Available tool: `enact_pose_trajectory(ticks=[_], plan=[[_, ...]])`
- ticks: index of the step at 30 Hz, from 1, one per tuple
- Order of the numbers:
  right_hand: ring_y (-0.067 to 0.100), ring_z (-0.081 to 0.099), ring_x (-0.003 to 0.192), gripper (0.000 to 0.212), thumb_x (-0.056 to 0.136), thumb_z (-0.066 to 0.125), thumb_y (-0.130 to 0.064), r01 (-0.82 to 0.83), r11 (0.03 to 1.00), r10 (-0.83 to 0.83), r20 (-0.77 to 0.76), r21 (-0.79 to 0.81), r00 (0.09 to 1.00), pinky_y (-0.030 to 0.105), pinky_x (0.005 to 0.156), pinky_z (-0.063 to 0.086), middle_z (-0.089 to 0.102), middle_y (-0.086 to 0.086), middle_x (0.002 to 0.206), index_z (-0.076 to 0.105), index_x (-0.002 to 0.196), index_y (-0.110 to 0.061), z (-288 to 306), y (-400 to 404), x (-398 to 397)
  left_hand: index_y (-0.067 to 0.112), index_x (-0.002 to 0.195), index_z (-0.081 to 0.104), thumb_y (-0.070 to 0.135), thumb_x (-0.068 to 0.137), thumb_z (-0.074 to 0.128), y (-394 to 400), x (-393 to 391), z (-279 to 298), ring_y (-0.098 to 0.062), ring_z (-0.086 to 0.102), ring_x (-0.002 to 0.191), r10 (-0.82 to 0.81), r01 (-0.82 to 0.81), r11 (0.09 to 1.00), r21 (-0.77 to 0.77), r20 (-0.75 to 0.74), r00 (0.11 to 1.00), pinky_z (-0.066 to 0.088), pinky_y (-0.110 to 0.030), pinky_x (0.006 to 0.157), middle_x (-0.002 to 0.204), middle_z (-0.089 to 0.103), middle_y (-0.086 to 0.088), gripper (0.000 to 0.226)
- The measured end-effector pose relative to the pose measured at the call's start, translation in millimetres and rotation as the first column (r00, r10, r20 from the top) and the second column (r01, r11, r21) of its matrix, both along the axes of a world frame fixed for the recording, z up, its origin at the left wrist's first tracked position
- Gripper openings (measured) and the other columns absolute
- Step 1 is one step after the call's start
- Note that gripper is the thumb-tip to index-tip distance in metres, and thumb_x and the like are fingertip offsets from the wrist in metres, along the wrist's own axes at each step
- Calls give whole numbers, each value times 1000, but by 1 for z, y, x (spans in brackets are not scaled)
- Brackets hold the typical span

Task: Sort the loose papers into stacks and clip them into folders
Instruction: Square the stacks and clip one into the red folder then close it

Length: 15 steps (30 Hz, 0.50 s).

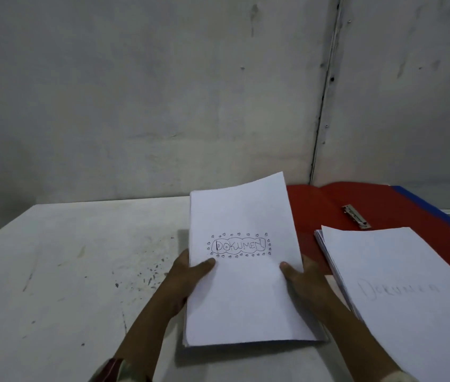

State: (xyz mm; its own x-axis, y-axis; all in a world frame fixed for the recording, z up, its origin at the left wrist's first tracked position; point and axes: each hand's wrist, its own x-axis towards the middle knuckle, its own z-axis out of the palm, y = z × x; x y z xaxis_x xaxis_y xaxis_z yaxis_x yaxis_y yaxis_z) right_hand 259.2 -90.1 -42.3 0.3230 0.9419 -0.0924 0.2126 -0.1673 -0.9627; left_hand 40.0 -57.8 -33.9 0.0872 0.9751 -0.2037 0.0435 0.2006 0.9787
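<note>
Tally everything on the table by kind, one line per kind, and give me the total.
Paper stacks: 2, the held stack marked DOKUMEN in the left hand and right hand, and the stack at right
Folders: 2, the open red folder and a blue folder whose edge shows behind it
Metal clips: 1, the clip in the red folder
Total: 5

I read "DOKUMEN" inside a ring of small hearts on the held stack [241, 268]. The right-hand stack [411, 293] carries a fainter "DOKUMEN".

Head view, looking down, near the table [80, 257]
</note>
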Motion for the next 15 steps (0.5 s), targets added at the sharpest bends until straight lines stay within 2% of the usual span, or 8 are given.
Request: enact_pose_trajectory(ticks=[2, 4, 7, 10, 13, 15], plan=[[23, 58, 96, 33, 92, 53, -9, -38, 999, 38, 28, -15, 999, 23, 80, 42, 62, 14, 119, 54, 123, 0, -1, 0, -8, 11, 123, 54, 11, 87, 61, -1, -6, -7, -23, 62, 103, 60, -52, 995, 80, -100, 993, 50, -35, 90, 118, 64, -7, 36], [16, 58, 86, 29, 91, 56, -10, -89, 996, 89, 30, -15, 996, 22, 68, 44, 64, 10, 112, 57, 119, -3, 0, 1, -14, 14, 120, 53, 7, 88, 58, -3, -14, -12, -19, 62, 97, 83, -68, 989, 131, -112, 990, 49, -29, 82, 109, 65, -3, 33], [14, 57, 94, 29, 90, 58, -17, -201, 979, 202, 53, -14, 978, 22, 77, 44, 60, -2, 107, 57, 118, -11, 2, 5, -22, 16, 119, 52, 2, 88, 57, -5, -27, -18, -19, 60, 96, 123, -92, 977, 193, -151, 981, 46, -30, 85, 102, 63, 3, 34], [11, 56, 89, 12, 94, 51, -26, -307, 946, 314, 62, -101, 947, 20, 70, 42, 60, -5, 99, 56, 103, -21, 3, 9, -29, 14, 117, 52, -1, 88, 55, -7, -41, -24, -22, 58, 98, 151, -104, 969, 223, -206, 967, 44, -32, 89, 105, 62, -4, 33], [16, 50, 79, 23, 97, 37, -17, -298, 944, 310, 70, -142, 948, 27, 67, 36, 57, 4, 88, 58, 92, -7, -2, 13, -34, 14, 110, 52, -3, 87, 55, -8, -56, -27, -24, 58, 93, 200, -145, 958, 248, -211, 957, 44, -32, 85, 99, 62, -5, 29], [14, 52, 79, 24, 95, 39, -12, -226, 971, 237, 193, -75, 952, 22, 69, 38, 60, 1, 90, 62, 100, -6, -9, 16, -33, 14, 106, 53, -4, 86, 55, -7, -67, -27, -23, 57, 88, 244, -184, 948, 260, -222, 944, 42, -30, 82, 93, 62, -2, 26]])
